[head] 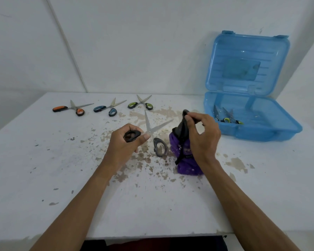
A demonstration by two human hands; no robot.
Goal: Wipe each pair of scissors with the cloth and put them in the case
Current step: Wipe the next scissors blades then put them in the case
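- The left hand [129, 140] is closed around one loop of the grey-handled scissors [153, 131], blades spread wide and pointing far, over the worn middle of the table [43, 160].
- The right hand [201, 136] pinches the top of the purple and black cloth [185, 156], whose lower part rests on the table just right of the scissors.
- The blue case [252, 115] lies open at the far right edge, lid up against the wall, green-handled scissors [227, 117] inside.
- Orange scissors [69, 108], blue scissors [107, 108] and green scissors [141, 103] lie in a row along the far edge.
- The near half of the table is bare.
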